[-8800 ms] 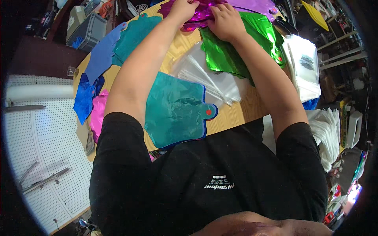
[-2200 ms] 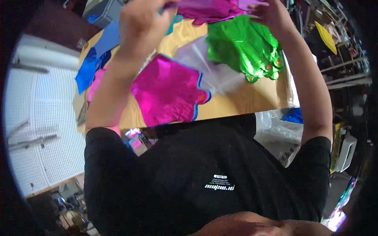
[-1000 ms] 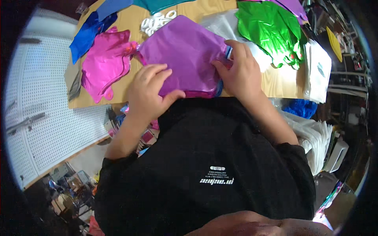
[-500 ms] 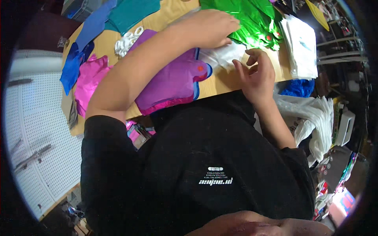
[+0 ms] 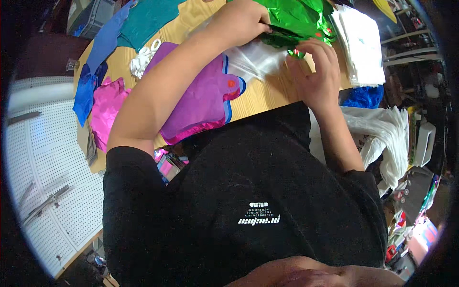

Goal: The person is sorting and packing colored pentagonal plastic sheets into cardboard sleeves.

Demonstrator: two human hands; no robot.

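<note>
At the far side of the table, my left hand (image 5: pixel 244 24) is closed, its fingers pinching the near edge of a shiny green foil balloon (image 5: pixel 296 19) that lies flat in a stack. My right hand (image 5: pixel 318 71) has its thumb and fingers closed on a small green tab with a red mark, at the near edge of the same foil. A clear plastic bag (image 5: pixel 256 60) lies between my hands, under the green foil's edge. Left of it, partly beneath my left forearm, is a stack of flat purple foil balloons (image 5: pixel 196 95) with a red-dotted tab.
White rings (image 5: pixel 143 60) lie beside the purple stack. Pink foil (image 5: pixel 109 107), blue foil (image 5: pixel 86 98) and teal foil (image 5: pixel 148 21) spread along the table's left side. White printed bags (image 5: pixel 361 48) are stacked at the right. White plastic bags (image 5: pixel 382 138) hang beside the table.
My left hand has gone from hovering over the foil to pinching its edge. My right hand has moved up from empty space and closed on the green tab.
</note>
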